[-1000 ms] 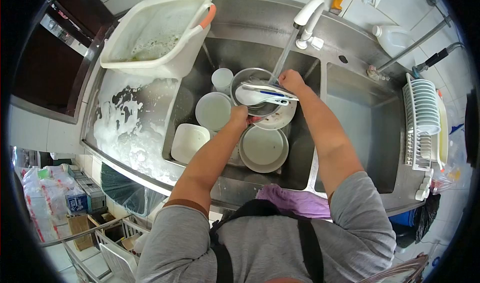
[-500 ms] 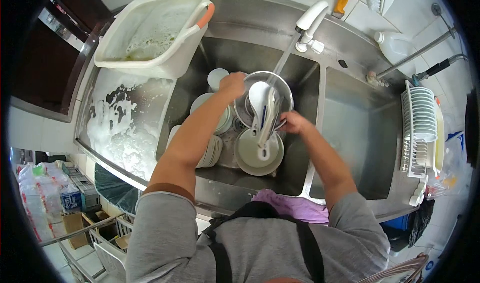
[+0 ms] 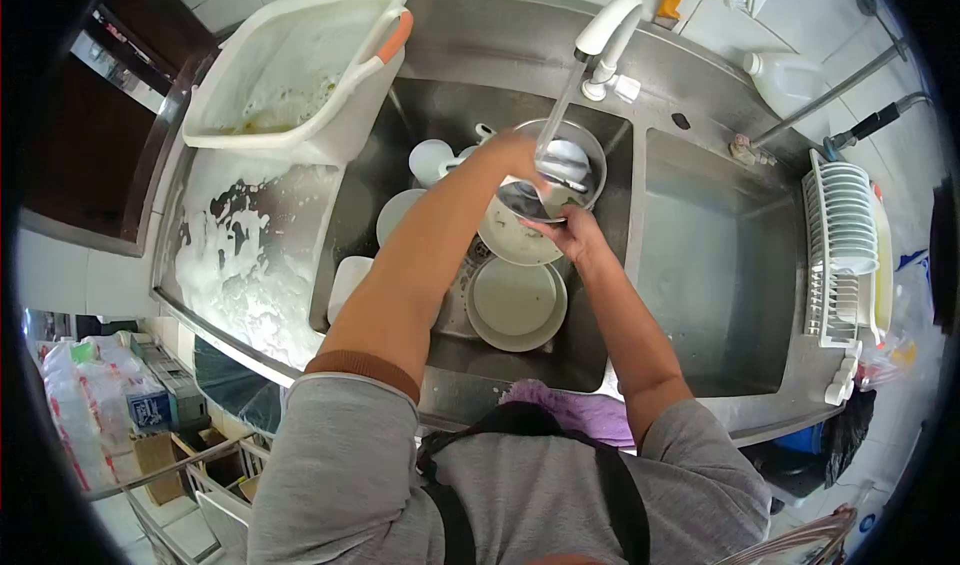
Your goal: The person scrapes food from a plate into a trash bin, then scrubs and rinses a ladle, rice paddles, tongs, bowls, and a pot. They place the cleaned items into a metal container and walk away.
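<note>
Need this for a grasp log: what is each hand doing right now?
Left hand: closed on the rim of the round metal bowl.
Right hand: fingers at the bowl's near rim; grip cannot be told.

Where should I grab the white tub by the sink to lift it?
Probably the orange handle on the white tub's right end, coming from the sink side: it juts clear of the rim. Sudsy water inside, so steady the opposite rim.
</note>
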Available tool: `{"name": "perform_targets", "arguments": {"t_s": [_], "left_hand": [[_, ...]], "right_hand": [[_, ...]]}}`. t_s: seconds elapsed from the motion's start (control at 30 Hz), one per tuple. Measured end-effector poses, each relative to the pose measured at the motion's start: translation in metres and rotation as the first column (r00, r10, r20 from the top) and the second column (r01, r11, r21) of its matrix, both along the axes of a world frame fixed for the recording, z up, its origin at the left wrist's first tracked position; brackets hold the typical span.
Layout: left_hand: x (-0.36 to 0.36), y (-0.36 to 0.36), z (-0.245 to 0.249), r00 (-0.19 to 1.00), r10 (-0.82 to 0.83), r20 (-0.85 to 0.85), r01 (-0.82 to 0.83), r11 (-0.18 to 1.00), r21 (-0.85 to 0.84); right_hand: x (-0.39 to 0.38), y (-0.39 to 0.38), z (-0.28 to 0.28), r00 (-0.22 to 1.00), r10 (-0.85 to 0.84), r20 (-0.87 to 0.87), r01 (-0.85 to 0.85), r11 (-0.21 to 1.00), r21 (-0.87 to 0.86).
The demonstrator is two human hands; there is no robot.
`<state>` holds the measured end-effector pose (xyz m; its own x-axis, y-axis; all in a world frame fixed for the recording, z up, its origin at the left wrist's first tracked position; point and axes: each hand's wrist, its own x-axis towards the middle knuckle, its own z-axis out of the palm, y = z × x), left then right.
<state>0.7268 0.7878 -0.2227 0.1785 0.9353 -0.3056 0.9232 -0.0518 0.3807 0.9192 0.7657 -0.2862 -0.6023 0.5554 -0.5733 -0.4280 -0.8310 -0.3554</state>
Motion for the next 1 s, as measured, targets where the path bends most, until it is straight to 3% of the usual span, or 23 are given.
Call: {"name": "perform_targets", "arguments": {"t_s": [0.03, 0.07, 0.1, 0.13, 0.23, 0.27, 0.3, 0.37, 0.43, 0.47, 0.5, 0.53, 0.57, 0.6, 0.63, 0.7, 0.73, 0.77, 0.8, 0.83, 0.87, 0.9, 1.0], "left_hand": [[0.004, -0.005, -0.004, 1.000, -0.005, -0.002, 0.005, 1.000, 0.001], [0.009, -0.009, -0.009, 0.985, 0.023, -0.170, -0.017, 0.999, 0.035], [0.014, -0.015, -0.008, 0.942, 0.059, -0.329, -0.037, 0.997, 0.074], [0.018, -0.016, -0.003, 0.941, 0.040, -0.337, -0.041, 0.999, 0.005], [0.025, -0.018, -0.007, 0.968, 0.072, -0.241, -0.105, 0.986, -0.126], [0.023, -0.015, -0.005, 0.983, 0.120, -0.138, -0.156, 0.943, -0.295], [0.030, -0.022, -0.005, 0.983, 0.120, -0.136, -0.156, 0.942, -0.298], [0.051, -0.048, -0.009, 0.931, 0.354, -0.084, -0.363, 0.921, -0.142], [0.059, -0.065, -0.037, 0.926, 0.377, -0.014, -0.373, 0.910, -0.179], [0.066, -0.080, -0.053, 0.873, 0.450, 0.189, -0.450, 0.892, -0.046], [0.072, -0.094, -0.065, 0.787, 0.473, 0.397, -0.538, 0.840, 0.065], [0.078, -0.105, -0.072, 0.790, 0.464, 0.401, -0.530, 0.846, 0.066], [0.082, -0.116, -0.079, 0.662, 0.490, 0.566, -0.600, 0.800, 0.010], [0.087, -0.123, -0.082, 0.503, 0.498, 0.706, -0.656, 0.752, -0.063], [0.093, -0.127, -0.081, 0.502, 0.490, 0.712, -0.648, 0.759, -0.066], [0.100, -0.136, -0.074, 0.287, 0.275, 0.918, -0.672, 0.740, -0.011], [0.103, -0.141, -0.065, 0.221, 0.279, 0.934, -0.695, 0.717, -0.050], [0.101, -0.139, -0.062, 0.153, 0.126, 0.980, -0.651, 0.759, 0.005], [0.094, -0.131, -0.067, 0.122, 0.327, 0.937, -0.615, 0.766, -0.187], [0.090, -0.127, -0.092, 0.098, 0.523, 0.847, -0.570, 0.727, -0.383], [0.104, -0.121, -0.227, 0.266, 0.059, 0.962, -0.661, 0.738, 0.137], [0.104, -0.130, -0.222, 0.274, 0.065, 0.960, -0.653, 0.745, 0.136], [0.106, -0.081, -0.188, 0.025, 0.277, 0.960, -0.607, 0.768, -0.206]], "right_hand": [[0.002, 0.000, 0.001, 0.998, 0.057, 0.014, -0.059, 0.983, 0.172], [0.003, -0.002, 0.001, 0.998, 0.054, 0.014, -0.055, 0.983, 0.174], [0.004, -0.008, 0.007, 0.991, 0.041, 0.129, -0.069, 0.973, 0.221], [0.006, -0.013, 0.011, 0.970, 0.024, 0.244, -0.090, 0.960, 0.265], [0.016, -0.021, 0.014, 0.994, 0.061, 0.090, -0.082, 0.965, 0.248], [0.017, -0.027, 0.014, 0.994, 0.063, 0.091, -0.083, 0.966, 0.247], [0.017, -0.036, 0.024, 0.978, 0.041, 0.204, -0.102, 0.948, 0.300], [0.018, -0.055, 0.030, 0.950, 0.013, 0.313, -0.127, 0.930, 0.346], [0.021, -0.069, 0.032, 0.879, -0.079, 0.471, -0.159, 0.881, 0.446], [0.028, -0.067, -0.009, 0.860, -0.172, 0.480, -0.182, 0.776, 0.603], [0.032, -0.074, -0.007, 0.858, -0.179, 0.482, -0.178, 0.777, 0.604], [0.033, -0.082, 0.000, 0.648, -0.353, 0.675, -0.446, 0.542, 0.712], [0.034, -0.091, 0.007, 0.396, -0.571, 0.719, -0.715, 0.300, 0.632], [0.034, -0.100, 0.024, 0.419, -0.523, 0.742, -0.713, 0.317, 0.626], [0.035, -0.106, 0.046, 0.408, -0.529, 0.744, -0.715, 0.321, 0.621], [0.035, -0.118, 0.078, 0.431, -0.343, 0.835, -0.744, 0.389, 0.544], [0.036, -0.123, 0.074, 0.590, -0.442, 0.675, -0.667, 0.204, 0.717], [0.036, -0.128, 0.071, 0.728, -0.492, 0.478, -0.549, 0.001, 0.836], [0.023, -0.141, 0.087, 0.749, -0.410, 0.520, -0.578, -0.022, 0.815], [0.011, -0.155, 0.102, 0.761, -0.318, 0.566, -0.607, -0.041, 0.794], [0.005, -0.151, 0.079, 0.669, -0.410, 0.621, -0.701, -0.069, 0.710], [-0.009, -0.146, 0.072, 0.572, -0.510, 0.642, -0.778, -0.090, 0.621], [0.002, -0.130, 0.066, 0.628, -0.541, 0.559, -0.685, -0.045, 0.727]]}}
